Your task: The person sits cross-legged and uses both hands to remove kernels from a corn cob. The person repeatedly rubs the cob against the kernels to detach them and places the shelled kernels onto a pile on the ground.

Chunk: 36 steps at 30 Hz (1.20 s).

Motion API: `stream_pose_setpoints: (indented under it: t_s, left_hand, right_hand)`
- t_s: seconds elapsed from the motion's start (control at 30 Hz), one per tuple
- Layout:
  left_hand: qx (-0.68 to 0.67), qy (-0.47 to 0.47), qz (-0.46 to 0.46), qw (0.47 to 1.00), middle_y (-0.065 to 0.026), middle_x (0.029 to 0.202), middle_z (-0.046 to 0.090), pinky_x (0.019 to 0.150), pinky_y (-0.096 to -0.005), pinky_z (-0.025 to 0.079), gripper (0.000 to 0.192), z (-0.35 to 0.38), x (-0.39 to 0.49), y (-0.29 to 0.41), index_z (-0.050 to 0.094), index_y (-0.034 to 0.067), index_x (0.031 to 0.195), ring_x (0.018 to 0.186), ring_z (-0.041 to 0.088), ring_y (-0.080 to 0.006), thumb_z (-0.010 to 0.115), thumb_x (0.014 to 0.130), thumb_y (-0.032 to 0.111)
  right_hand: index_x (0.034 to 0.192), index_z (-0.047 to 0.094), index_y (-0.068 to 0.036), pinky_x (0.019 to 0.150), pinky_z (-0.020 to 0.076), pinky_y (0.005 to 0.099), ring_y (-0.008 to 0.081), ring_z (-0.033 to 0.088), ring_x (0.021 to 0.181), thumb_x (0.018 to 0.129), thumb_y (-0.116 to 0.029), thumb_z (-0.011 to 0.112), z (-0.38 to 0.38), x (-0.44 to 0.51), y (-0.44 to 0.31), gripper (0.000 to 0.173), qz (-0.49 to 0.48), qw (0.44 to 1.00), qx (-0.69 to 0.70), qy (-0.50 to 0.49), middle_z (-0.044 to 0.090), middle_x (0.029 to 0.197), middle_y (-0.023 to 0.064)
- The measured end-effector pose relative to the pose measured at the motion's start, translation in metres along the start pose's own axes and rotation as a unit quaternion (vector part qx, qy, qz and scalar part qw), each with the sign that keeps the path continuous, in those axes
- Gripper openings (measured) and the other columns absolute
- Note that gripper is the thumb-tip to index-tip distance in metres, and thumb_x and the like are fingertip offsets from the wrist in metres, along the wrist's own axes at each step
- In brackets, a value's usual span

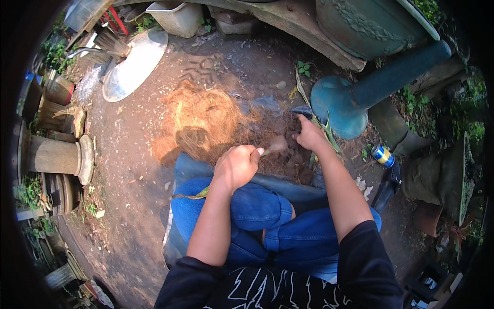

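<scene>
My left hand (236, 167) is closed around the stem of a plant with a swollen brownish base (278, 144), perhaps a bulb. A long yellow-green leaf (198, 194) trails out behind my left wrist. To the right, my right hand (312, 134) reaches over a heap of dark soil (279, 164) with thumb and index finger apart. Its index fingertip is close to a piece of dark plastic (301, 109). Long green leaves (327, 133) lie beside that hand. Left of the soil sits a large pile of brown coconut-like fibre (206, 112), partly sunlit.
A teal pedestal (339, 108) lies on its side at the right, near a blue drink can (383, 155). Farther off are a large green planter (370, 29), a white round disc (135, 65) and a pale tub (175, 19). Stone-like pedestals (58, 154) line the left.
</scene>
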<state>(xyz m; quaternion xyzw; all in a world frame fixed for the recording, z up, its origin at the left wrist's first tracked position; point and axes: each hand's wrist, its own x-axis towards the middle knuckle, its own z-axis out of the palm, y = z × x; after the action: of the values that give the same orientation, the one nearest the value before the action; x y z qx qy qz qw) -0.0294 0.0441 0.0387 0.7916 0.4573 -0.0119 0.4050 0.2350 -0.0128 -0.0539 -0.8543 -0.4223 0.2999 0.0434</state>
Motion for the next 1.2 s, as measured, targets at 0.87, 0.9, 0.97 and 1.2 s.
stream_pose_setpoints:
  t_s: [0.87, 0.9, 0.97, 1.2]
  left_hand:
    - [-0.030, 0.010, 0.042, 0.999, -0.0235, 0.080, 0.069, 0.077, -0.0499, 0.052, 0.043, 0.005, 0.000, -0.008, 0.073, 0.001, 0.089, 0.079, 0.067, -0.0432, 0.062, 0.107, 0.038]
    - [-0.029, 0.012, 0.047, 0.998, -0.0235, 0.081, 0.069, 0.077, -0.0501, 0.053, 0.043, 0.005, 0.000, -0.008, 0.073, 0.001, 0.089, 0.080, 0.067, -0.0435, 0.062, 0.107, 0.038]
    - [-0.028, 0.014, 0.056, 0.998, -0.0237, 0.081, 0.069, 0.077, -0.0504, 0.053, 0.043, 0.004, 0.000, -0.008, 0.074, 0.001, 0.089, 0.080, 0.067, -0.0440, 0.062, 0.107, 0.038]
    - [-0.021, -0.001, 0.032, 0.999, -0.0246, 0.083, 0.070, 0.079, -0.0519, 0.053, 0.043, 0.001, -0.003, 0.000, 0.075, 0.001, 0.092, 0.083, 0.068, -0.0454, 0.061, 0.108, 0.039]
  right_hand:
    - [0.121, 0.078, -0.009, 0.123, 0.0343, 0.0654, 0.0345, 0.064, 0.134, 0.101, -0.027, 0.067, 0.021, -0.005, 0.009, 0.029, -0.006, 0.988, -0.144, 0.062, 0.075, 0.131, 0.0175]
    - [0.122, 0.078, -0.010, 0.123, 0.0345, 0.0658, 0.0347, 0.064, 0.134, 0.101, -0.026, 0.067, 0.021, -0.005, 0.010, 0.028, -0.002, 0.989, -0.137, 0.062, 0.075, 0.131, 0.0175]
    - [0.123, 0.078, -0.011, 0.122, 0.0348, 0.0667, 0.0350, 0.064, 0.134, 0.101, -0.025, 0.069, 0.020, -0.005, 0.012, 0.028, 0.018, 0.989, -0.134, 0.056, 0.074, 0.132, 0.0175]
    - [0.136, 0.073, -0.017, 0.113, 0.0416, 0.0643, 0.0338, 0.059, 0.137, 0.098, -0.026, 0.076, 0.011, -0.017, 0.021, 0.039, -0.008, 0.986, -0.149, 0.070, 0.069, 0.140, 0.0106]
